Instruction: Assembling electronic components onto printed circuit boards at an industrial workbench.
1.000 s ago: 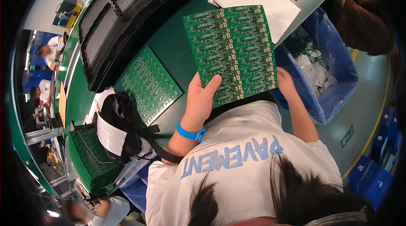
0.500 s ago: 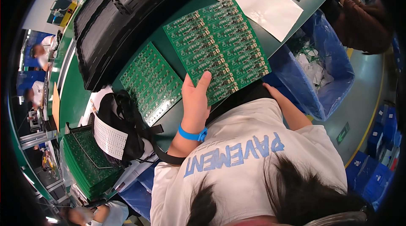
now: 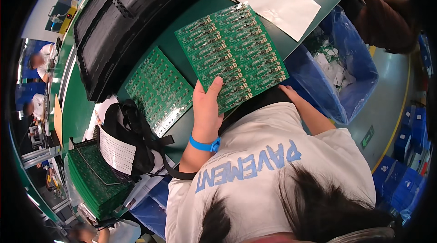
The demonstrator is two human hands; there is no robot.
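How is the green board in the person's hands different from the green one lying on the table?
The held board is lifted and gripped by the left hand at its near edge, with the right hand at its lower right edge; the table board lies flat, touched by no hand. The held board looks larger and carries rows of pale parts; the table board shows mostly fine dots. Both are green, rectangular circuit panels.

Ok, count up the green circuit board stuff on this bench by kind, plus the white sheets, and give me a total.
Green populated circuit panel held in the left hand and right hand: 1
Green circuit panel lying flat on the green bench: 1
Stack of green panels at the bench end: 1
Large white paper sheet: 1
Total: 4
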